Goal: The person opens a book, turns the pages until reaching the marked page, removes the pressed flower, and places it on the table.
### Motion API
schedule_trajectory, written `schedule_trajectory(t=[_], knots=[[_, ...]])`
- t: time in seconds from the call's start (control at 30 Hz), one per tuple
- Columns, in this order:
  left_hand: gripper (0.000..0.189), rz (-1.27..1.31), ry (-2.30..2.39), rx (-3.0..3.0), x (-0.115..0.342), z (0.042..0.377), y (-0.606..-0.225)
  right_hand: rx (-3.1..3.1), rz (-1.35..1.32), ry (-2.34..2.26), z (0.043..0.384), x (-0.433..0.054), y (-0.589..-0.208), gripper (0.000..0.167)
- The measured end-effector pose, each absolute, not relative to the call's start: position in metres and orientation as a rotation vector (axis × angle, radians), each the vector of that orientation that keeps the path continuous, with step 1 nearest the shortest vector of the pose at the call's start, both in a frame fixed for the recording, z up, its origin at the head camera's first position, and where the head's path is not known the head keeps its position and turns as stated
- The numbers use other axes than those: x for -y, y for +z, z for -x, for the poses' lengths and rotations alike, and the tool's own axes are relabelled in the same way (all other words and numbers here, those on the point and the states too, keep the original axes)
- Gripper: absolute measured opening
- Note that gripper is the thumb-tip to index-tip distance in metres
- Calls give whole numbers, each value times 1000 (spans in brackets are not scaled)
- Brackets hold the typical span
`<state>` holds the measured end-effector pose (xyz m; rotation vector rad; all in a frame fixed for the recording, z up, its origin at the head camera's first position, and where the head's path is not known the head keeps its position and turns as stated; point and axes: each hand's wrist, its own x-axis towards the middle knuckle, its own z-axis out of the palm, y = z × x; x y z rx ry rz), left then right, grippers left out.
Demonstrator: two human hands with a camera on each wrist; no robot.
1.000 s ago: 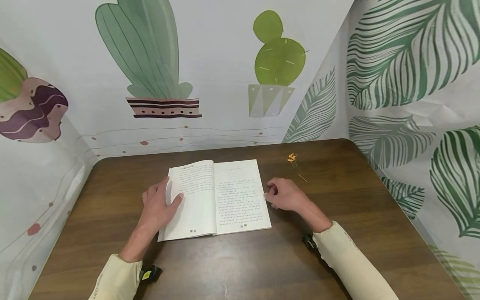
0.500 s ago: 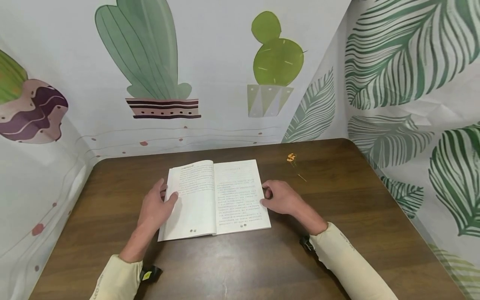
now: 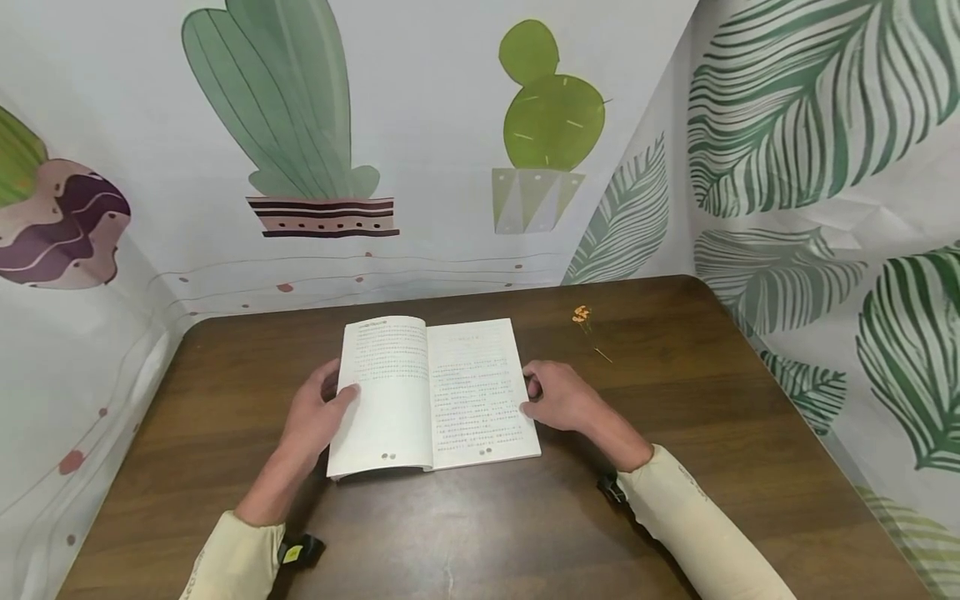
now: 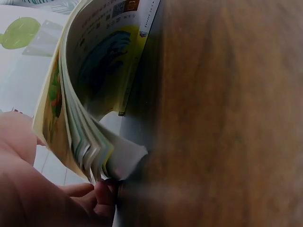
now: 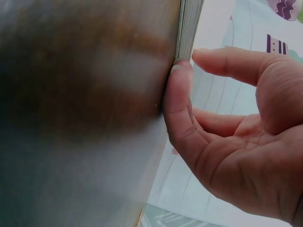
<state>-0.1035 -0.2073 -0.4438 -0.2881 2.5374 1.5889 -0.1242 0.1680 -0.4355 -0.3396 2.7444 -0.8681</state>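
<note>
An open book (image 3: 480, 400) lies on the brown table (image 3: 480, 542), lines of small print on both pages. My left hand (image 3: 318, 412) grips its left edge, the thumb on top of the page. That side is raised off the table; in the left wrist view its pages (image 4: 90, 142) bend upward and a coloured inside cover (image 4: 106, 56) shows below them. With thumb and bent forefinger my right hand (image 3: 566, 398) pinches the right edge, where the page block (image 5: 188, 28) meets the fingertips in the right wrist view.
A small orange flower (image 3: 581, 315) on a thin stem lies on the table, beyond the right hand. Behind the table rises a wall covering (image 3: 442, 150) printed with cacti and leaves. Black straps (image 3: 302, 550) are at both wrists, by the pale sleeves (image 3: 236, 554).
My right hand has closed in from beside the book onto its right edge. My left fingers have gone under the left edge, and that side has lifted and shifted slightly right.
</note>
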Motion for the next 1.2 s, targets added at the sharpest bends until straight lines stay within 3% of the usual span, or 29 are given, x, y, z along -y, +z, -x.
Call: schedule_trajectory(t=[1.2], knots=[[75,123,2100,-2033,194,100,-450,-2728,337,-918,124,-169,-435,40]])
